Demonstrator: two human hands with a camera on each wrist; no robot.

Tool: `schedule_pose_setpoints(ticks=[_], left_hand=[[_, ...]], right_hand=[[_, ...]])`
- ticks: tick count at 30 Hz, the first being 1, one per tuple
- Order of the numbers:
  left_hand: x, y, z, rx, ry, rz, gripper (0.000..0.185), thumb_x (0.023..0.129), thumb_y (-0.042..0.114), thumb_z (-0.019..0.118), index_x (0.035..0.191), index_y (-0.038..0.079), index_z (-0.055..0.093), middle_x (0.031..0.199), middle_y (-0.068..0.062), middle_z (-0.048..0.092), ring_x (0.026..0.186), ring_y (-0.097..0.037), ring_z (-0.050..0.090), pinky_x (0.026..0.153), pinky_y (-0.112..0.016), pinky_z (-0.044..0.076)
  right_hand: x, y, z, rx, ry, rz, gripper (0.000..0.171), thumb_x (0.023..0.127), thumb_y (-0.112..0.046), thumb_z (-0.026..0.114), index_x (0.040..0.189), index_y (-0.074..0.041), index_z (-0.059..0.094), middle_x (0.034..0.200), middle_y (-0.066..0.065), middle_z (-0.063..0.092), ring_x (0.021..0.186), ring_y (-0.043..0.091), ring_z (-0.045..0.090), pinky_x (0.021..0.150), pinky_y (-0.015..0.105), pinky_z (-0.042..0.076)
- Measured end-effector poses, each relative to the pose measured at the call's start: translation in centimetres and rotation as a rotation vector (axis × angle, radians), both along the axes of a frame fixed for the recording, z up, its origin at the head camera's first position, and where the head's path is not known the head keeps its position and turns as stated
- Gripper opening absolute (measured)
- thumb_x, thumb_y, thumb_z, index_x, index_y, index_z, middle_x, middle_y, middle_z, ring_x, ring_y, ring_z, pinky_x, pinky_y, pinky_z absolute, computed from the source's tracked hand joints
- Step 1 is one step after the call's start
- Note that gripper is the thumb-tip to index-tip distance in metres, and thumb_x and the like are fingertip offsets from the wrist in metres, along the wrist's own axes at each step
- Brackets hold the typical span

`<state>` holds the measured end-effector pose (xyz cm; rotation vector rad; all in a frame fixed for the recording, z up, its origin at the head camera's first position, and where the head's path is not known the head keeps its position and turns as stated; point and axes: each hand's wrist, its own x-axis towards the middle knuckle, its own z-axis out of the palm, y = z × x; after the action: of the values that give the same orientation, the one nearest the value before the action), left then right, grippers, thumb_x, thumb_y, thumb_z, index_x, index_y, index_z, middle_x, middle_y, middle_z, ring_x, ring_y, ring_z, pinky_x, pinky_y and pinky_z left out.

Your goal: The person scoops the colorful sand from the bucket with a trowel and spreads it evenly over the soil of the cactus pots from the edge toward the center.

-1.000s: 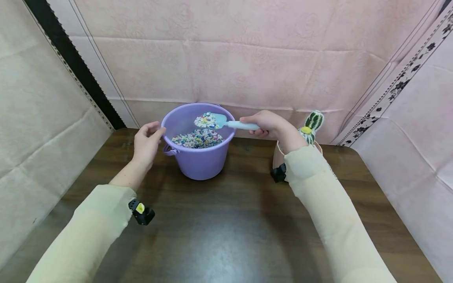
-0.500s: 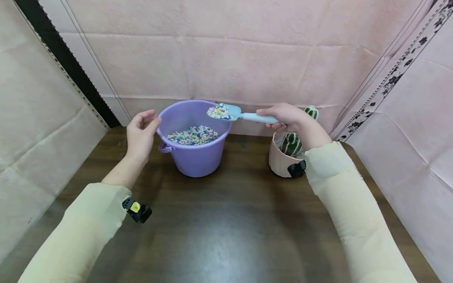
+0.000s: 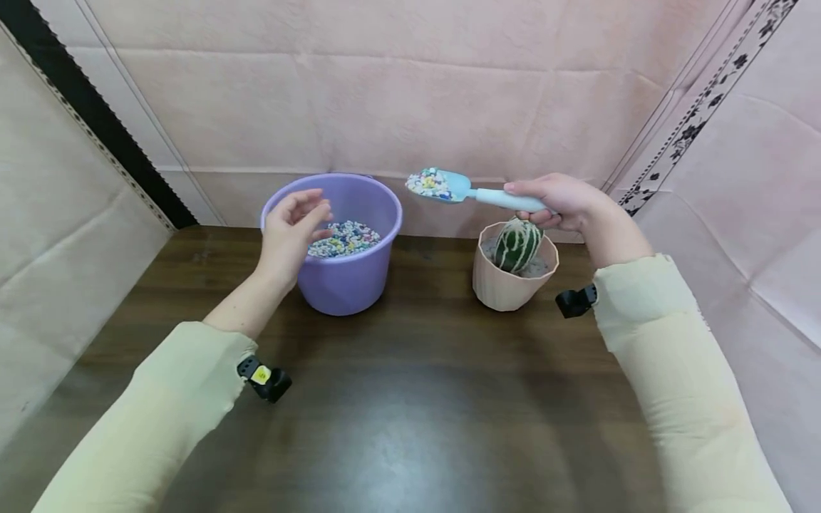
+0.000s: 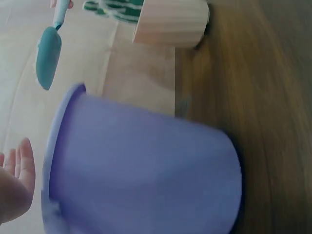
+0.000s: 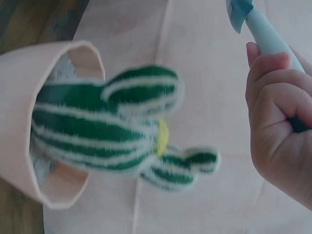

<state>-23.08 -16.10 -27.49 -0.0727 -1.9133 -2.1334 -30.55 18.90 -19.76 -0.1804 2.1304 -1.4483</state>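
Note:
My right hand grips the handle of a light blue scoop heaped with small multicoloured pebbles. The scoop is held level in the air, between the bucket and the pot and higher than both. A pale pink pot with a striped green cactus stands just below and left of that hand; the cactus bears a yellow flower. My left hand, fingers loosely bent and holding nothing, overlaps the near left rim of a purple bucket in the head view. More pebbles lie inside the bucket.
Bucket and pot stand side by side near the back of a dark brown wooden table. A pale cloth hangs behind them, with more cloth at both sides. Each sleeve carries a black wrist camera.
My right hand has carried the loaded scoop from over the bucket to the right and up, uncovering the pot. My left hand has left the bucket's left rim and shifted right, across its front.

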Motion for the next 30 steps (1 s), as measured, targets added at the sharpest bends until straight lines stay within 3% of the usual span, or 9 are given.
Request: schedule_pose_setpoints(ticks=[4, 9, 14, 17, 21, 30], left_hand=[[-0.6, 1.5, 0.1, -0.034, -0.017, -0.040, 0.034, 0.092, 0.011, 0.058, 0.123, -0.001, 0.052, 0.093, 0.006, 0.060, 0.084, -0.007, 0.060, 0.072, -0.022, 0.058], [-1.2, 3.3, 0.0, -0.054, -0.018, -0.092, 0.037, 0.091, 0.008, 0.057, 0.125, -0.005, 0.050, 0.094, 0.003, 0.060, 0.082, -0.007, 0.062, 0.072, -0.026, 0.059], [-1.6, 5.0, -0.1, -0.042, -0.031, -0.151, 0.039, 0.091, 0.006, 0.056, 0.127, -0.007, 0.047, 0.095, 0.001, 0.059, 0.081, -0.011, 0.062, 0.067, -0.022, 0.058], [-1.7, 5.9, -0.2, -0.039, -0.046, -0.180, 0.038, 0.092, 0.006, 0.056, 0.127, -0.006, 0.048, 0.094, 0.001, 0.058, 0.082, -0.012, 0.061, 0.067, -0.021, 0.058], [-1.8, 7.1, -0.2, -0.048, -0.057, -0.206, 0.036, 0.092, 0.008, 0.056, 0.126, -0.002, 0.050, 0.096, 0.001, 0.058, 0.082, -0.009, 0.061, 0.069, -0.024, 0.058], [-2.8, 10.6, -1.3, -0.055, -0.106, -0.279, 0.036, 0.093, 0.011, 0.056, 0.127, -0.001, 0.050, 0.118, -0.019, 0.059, 0.079, -0.007, 0.062, 0.071, -0.026, 0.059]], right_hand=[[0.5, 1.5, 0.4, -0.021, 0.001, 0.012, 0.039, 0.099, -0.032, 0.044, 0.126, -0.005, 0.043, 0.062, -0.003, 0.050, 0.041, 0.001, 0.028, 0.039, 0.012, 0.020], [1.4, 3.5, 1.0, -0.048, 0.001, 0.013, 0.033, 0.099, -0.031, 0.043, 0.123, -0.008, 0.045, 0.063, -0.002, 0.049, 0.042, 0.001, 0.026, 0.039, 0.014, 0.019], [2.0, 5.3, 1.3, -0.034, 0.007, 0.017, 0.050, 0.099, -0.032, 0.042, 0.141, -0.008, 0.029, 0.064, -0.003, 0.049, 0.042, 0.002, 0.025, 0.038, 0.014, 0.020], [2.3, 6.3, 1.3, -0.025, 0.015, -0.016, 0.040, 0.098, -0.032, 0.045, 0.130, -0.008, 0.046, 0.064, -0.003, 0.051, 0.042, 0.003, 0.026, 0.038, 0.015, 0.020], [2.9, 7.5, 1.1, -0.027, 0.022, -0.039, 0.027, 0.099, -0.031, 0.045, 0.096, -0.009, 0.060, 0.063, -0.003, 0.052, 0.042, 0.004, 0.026, 0.038, 0.017, 0.018], [3.9, 10.9, 0.7, -0.082, 0.018, -0.010, 0.024, 0.100, -0.028, 0.043, 0.094, -0.009, 0.056, 0.064, -0.004, 0.053, 0.044, 0.005, 0.022, 0.039, 0.018, 0.014]])
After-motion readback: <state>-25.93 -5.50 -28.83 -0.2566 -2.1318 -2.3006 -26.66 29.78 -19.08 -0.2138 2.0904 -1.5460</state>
